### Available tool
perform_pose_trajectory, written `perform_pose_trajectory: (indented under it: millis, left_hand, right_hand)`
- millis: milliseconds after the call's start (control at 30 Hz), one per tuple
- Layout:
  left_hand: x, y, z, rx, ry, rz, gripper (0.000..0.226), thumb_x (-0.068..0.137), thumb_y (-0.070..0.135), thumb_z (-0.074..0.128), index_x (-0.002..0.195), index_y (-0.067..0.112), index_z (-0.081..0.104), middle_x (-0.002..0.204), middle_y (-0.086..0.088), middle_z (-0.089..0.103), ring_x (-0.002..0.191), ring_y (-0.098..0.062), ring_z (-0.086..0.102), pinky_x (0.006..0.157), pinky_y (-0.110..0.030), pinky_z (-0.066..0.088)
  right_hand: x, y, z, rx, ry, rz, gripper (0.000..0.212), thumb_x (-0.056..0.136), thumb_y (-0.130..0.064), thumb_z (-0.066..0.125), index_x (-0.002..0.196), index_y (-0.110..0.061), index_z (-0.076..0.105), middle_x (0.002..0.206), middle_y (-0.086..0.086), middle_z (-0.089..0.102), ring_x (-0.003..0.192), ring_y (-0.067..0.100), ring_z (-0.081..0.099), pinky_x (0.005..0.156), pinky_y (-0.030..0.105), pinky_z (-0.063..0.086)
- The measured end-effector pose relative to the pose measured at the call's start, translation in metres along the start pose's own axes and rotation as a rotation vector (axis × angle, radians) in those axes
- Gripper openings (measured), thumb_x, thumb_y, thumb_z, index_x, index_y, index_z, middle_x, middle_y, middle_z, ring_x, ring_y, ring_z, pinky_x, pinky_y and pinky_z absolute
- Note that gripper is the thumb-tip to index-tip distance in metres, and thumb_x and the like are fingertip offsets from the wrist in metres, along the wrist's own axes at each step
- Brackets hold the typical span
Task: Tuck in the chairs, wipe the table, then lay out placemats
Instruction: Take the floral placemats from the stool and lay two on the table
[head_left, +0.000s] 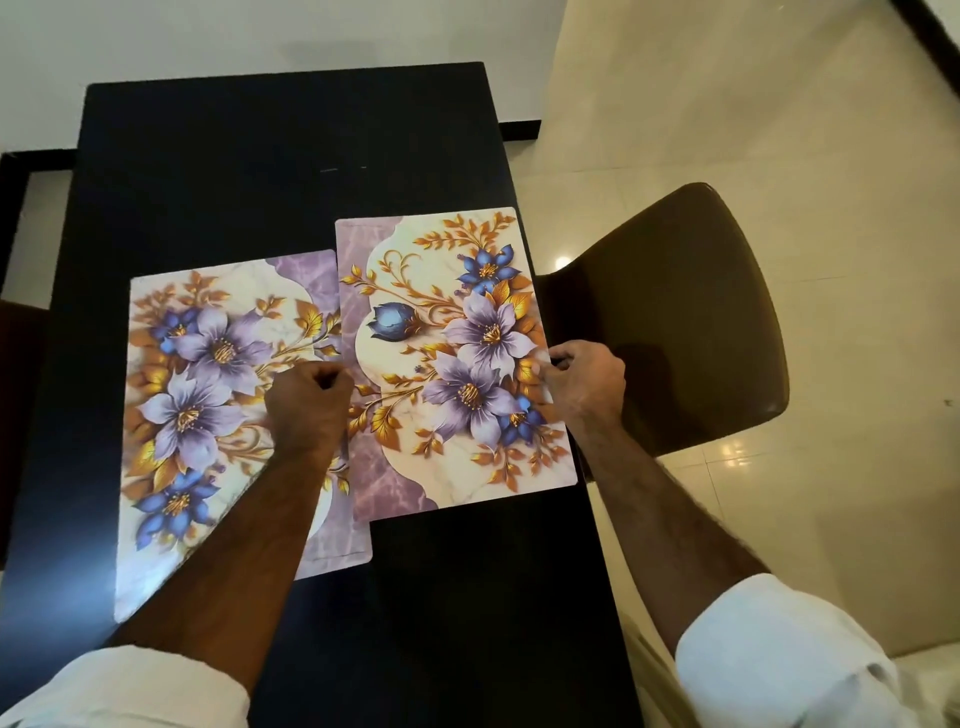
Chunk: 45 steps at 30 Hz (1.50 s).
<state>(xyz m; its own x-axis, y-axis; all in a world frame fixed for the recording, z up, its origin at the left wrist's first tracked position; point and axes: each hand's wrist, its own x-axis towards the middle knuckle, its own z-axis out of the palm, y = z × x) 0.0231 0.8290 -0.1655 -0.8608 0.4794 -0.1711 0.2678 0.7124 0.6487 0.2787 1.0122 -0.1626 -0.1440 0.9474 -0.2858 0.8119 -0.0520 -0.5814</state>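
a dark table (291, 156) fills the middle of the frame, and two floral placemats lie on it side by side. the left placemat (208, 395) sits flat in the lower left part of the tabletop, its near end crossed by my left forearm. the right placemat (452, 358) lies just beside it toward the centre right, its left edge overlapping the other mat's right edge, its right edge reaching the table's right border.

my left hand (306, 405) is curled into a loose fist over the seam where the two mats meet, fingers pressed together and apparently pinching the right placemat's left edge, though the knuckles hide the contact. my right hand (584, 384) is at that same mat's right edge, fingers curled and closed on it at the table's rim.

a brown chair (691, 322) stands at the right of the frame, its seat touching or slightly under the table edge. pale glossy floor tiles (779, 130) fill the upper right. white sleeves (779, 654) are rolled at the bottom corners.
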Motion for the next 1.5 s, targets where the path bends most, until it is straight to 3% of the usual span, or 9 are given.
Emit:
perform_pose_trajectory:
  millis: [200, 467, 800, 933, 1200, 1333, 1500]
  left_hand:
    - [-0.004, 0.003, 0.000, -0.020, 0.005, 0.007, 0.030, 0.101, 0.023, 0.080, 0.124, 0.004, 0.082, 0.118, -0.017, 0.083, 0.106, -0.034, 0.079, 0.103, -0.046, 0.061]
    - [-0.007, 0.003, 0.001, -0.022, 0.009, 0.010, 0.032, 0.101, 0.026, 0.080, 0.125, 0.004, 0.082, 0.120, -0.015, 0.082, 0.106, -0.033, 0.079, 0.101, -0.046, 0.061]
    - [-0.010, 0.004, 0.003, -0.048, 0.038, -0.020, 0.033, 0.101, 0.028, 0.081, 0.124, 0.004, 0.082, 0.118, -0.014, 0.083, 0.105, -0.033, 0.079, 0.101, -0.049, 0.063]
    - [-0.011, 0.003, 0.004, -0.059, 0.046, -0.015, 0.030, 0.101, 0.025, 0.081, 0.123, 0.004, 0.083, 0.115, -0.014, 0.083, 0.102, -0.030, 0.079, 0.096, -0.039, 0.060]
    - [-0.009, 0.005, 0.005, -0.013, 0.068, -0.036, 0.030, 0.101, 0.030, 0.081, 0.120, 0.007, 0.084, 0.114, -0.011, 0.084, 0.098, -0.025, 0.078, 0.096, -0.041, 0.061]
    - [-0.009, 0.007, 0.004, -0.041, 0.075, -0.080, 0.029, 0.099, 0.031, 0.083, 0.116, 0.008, 0.085, 0.109, -0.008, 0.084, 0.090, -0.018, 0.073, 0.090, -0.034, 0.059]
    - [-0.009, -0.005, -0.016, -0.298, 0.057, -0.188, 0.020, 0.097, 0.032, 0.084, 0.104, 0.013, 0.084, 0.093, -0.002, 0.082, 0.086, -0.027, 0.079, 0.083, -0.042, 0.068]
  right_hand:
    - [0.000, 0.005, -0.002, 0.018, 0.011, 0.012, 0.026, 0.097, -0.030, 0.085, 0.120, -0.018, 0.083, 0.110, -0.002, 0.081, 0.087, 0.008, 0.070, 0.062, 0.014, 0.048]
    - [-0.002, 0.010, -0.004, 0.070, 0.014, 0.016, 0.027, 0.097, -0.034, 0.083, 0.119, -0.019, 0.083, 0.106, -0.004, 0.080, 0.087, 0.008, 0.073, 0.071, 0.022, 0.059]
    - [-0.008, 0.011, -0.003, 0.076, 0.034, -0.016, 0.031, 0.098, -0.035, 0.082, 0.123, -0.017, 0.083, 0.109, -0.001, 0.082, 0.090, 0.009, 0.073, 0.070, 0.019, 0.058]
    - [-0.010, 0.008, -0.003, 0.045, 0.041, -0.026, 0.032, 0.099, -0.035, 0.081, 0.126, -0.018, 0.082, 0.114, -0.002, 0.082, 0.090, 0.007, 0.071, 0.067, 0.014, 0.052]
    - [-0.014, 0.001, -0.006, -0.006, 0.022, -0.018, 0.035, 0.101, -0.038, 0.079, 0.128, -0.015, 0.081, 0.114, 0.001, 0.081, 0.093, 0.009, 0.071, 0.069, 0.016, 0.052]
    - [-0.015, -0.001, -0.008, -0.052, 0.004, -0.022, 0.033, 0.101, -0.034, 0.080, 0.127, -0.014, 0.081, 0.112, 0.002, 0.081, 0.089, 0.008, 0.068, 0.063, 0.013, 0.046]
    - [-0.022, -0.009, -0.011, -0.066, 0.021, -0.009, 0.038, 0.101, -0.036, 0.079, 0.129, -0.010, 0.078, 0.112, 0.006, 0.081, 0.092, 0.016, 0.074, 0.075, 0.031, 0.061]
